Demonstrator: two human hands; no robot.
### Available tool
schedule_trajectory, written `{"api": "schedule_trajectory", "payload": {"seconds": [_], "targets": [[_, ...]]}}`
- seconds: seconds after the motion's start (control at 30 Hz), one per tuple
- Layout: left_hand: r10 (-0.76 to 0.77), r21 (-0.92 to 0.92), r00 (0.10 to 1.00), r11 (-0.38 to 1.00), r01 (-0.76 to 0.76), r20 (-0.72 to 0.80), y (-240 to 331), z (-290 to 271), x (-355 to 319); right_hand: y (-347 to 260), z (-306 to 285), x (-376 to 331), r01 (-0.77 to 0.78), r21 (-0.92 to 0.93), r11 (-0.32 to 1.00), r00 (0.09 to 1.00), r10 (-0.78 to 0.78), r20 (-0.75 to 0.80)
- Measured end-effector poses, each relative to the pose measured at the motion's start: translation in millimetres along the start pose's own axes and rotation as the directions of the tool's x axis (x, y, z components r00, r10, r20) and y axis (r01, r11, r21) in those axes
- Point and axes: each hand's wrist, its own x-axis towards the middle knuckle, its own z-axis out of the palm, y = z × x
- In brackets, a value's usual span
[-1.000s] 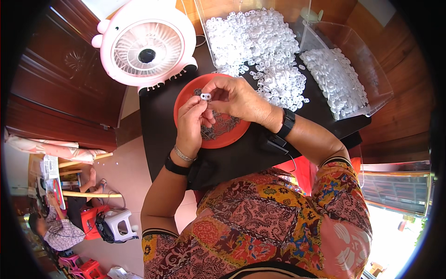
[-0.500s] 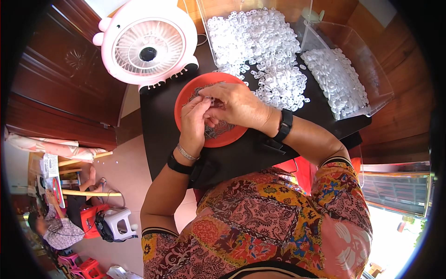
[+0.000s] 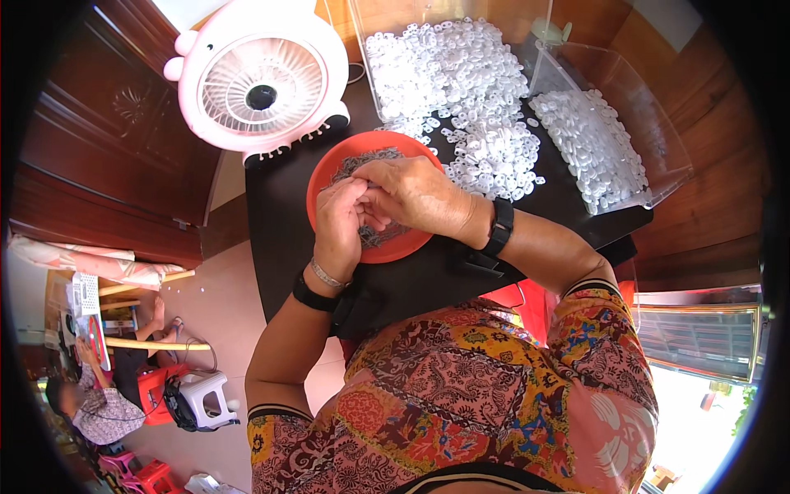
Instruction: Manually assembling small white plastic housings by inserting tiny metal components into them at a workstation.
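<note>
Over a round orange-red bowl (image 3: 319,177), my left hand (image 3: 339,221) and my right hand (image 3: 415,193) meet with thumbs and fingers pinched together. Whatever the fingertips hold is too small and too covered to make out. In the bowl lies a heap of thin grey metal pieces (image 3: 374,156), partly hidden under my hands. Just beyond the bowl a loose pile of small white plastic pieces with holes (image 3: 498,156) spreads over the dark table (image 3: 284,230).
A clear bin (image 3: 374,58) with many more white pieces stands behind, and a second clear bin (image 3: 658,123) with flat white pieces is at the right. A pink-and-white fan (image 3: 262,97) faces me at the left. Another person (image 3: 107,407) sits far left near stools.
Both hands stay together over the bowl, with slight finger movement. The right hand's fingers have closed down more over the left fingertips, and the view has shifted a little.
</note>
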Motion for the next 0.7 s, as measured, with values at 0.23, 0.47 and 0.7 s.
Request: {"api": "schedule_trajectory", "payload": {"seconds": [0.23, 0.47, 0.7], "targets": [[0.017, 0.032, 1.0, 0.999, -0.018, 0.011, 1.2, 1.2, -2.0, 1.3, -1.9, 0.7, 0.001, -0.02, 1.0, 0.997, 0.0, 0.071], [0.032, -0.006, 0.999, 0.999, -0.032, 0.002, 6.3, 2.7, -0.5, 1.2, -22.1, 7.9, 0.106, -0.187, 0.977, 0.989, -0.123, -0.085], [0.091, -0.01, 0.996, 0.996, -0.091, -0.01, 11.6, -4.1, 1.8, 54.1, -168.8, 24.1, -0.407, -0.776, 0.483, 0.584, -0.515, -0.627]]}}
